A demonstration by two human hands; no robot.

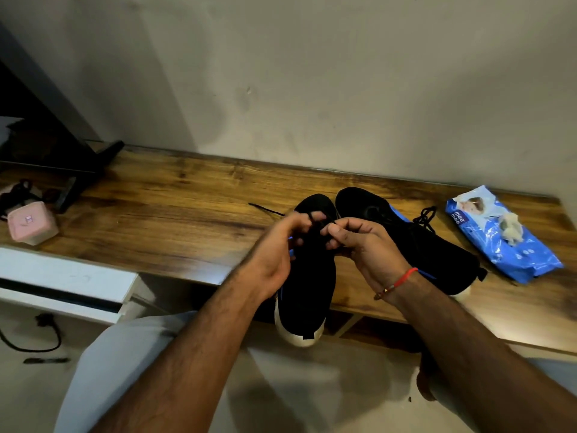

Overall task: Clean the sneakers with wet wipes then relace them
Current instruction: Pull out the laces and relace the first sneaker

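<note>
Nearest you, the black fabric sneaker with a white sole (307, 289) overhangs the front edge of the brown wood-grain tabletop (162, 220), heel off the board. Your left hand (278, 245) and right hand (359, 242) meet over its tongue, fingers of both curled and pinching the thin black shoelace (268, 209); one loose end trails left across the wood. Judged: wiping looks finished, relacing under way on this shoe. Behind it, the second black sneaker (406, 235) lies with its lace bunched, state uncertain. Right of that, the blue wet-wipe pack (499, 235) carries a used wipe. Free board lies leftward; wall close behind.
</note>
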